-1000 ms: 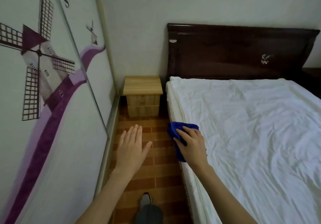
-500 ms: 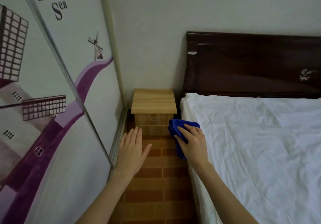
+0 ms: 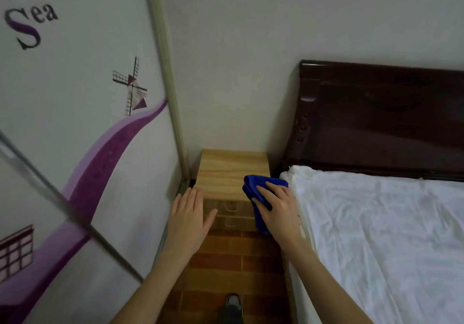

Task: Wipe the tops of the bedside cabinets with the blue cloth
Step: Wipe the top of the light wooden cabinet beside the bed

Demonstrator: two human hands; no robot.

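The bedside cabinet (image 3: 233,173) is sitting between printed panel (image 3: 88,135) and bed (image 3: 376,235). My right hand (image 3: 278,210) is clutching the bunched blue cloth (image 3: 251,188) above its near right corner; my left hand (image 3: 188,220) is hovering spread (empty). I'm aiming for flat, overlapping strokes.

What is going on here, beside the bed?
A person stands between a bed and a panel with a windmill print, facing a small wooden bedside cabinet. The right hand grips a blue cloth at the near right corner of the cabinet top. The left hand is open, at the cabinet's left front edge. Whether the cloth touches the top is unclear.
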